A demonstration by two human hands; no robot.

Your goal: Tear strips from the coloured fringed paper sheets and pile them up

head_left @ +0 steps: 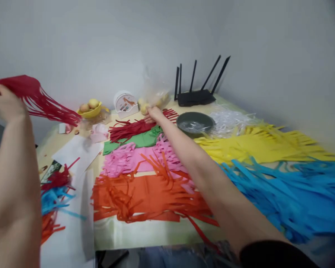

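My left hand is raised at the left edge, fingers closed on a dark red fringed paper whose cut strips trail to the right. At the back of the table, my right hand reaches over another red fringed paper, fingers stretched out and seemingly resting at its upper edge. Below that lie fringed sheets in green, pink and orange. To the right of my forearm are a yellow fringed sheet and a blue one.
A black router with tall antennas stands near the wall. Around it are a dark green bowl, white shredded strips, a white giraffe-print holder and a yellow bowl of round items. White paper and coloured scraps lie left.
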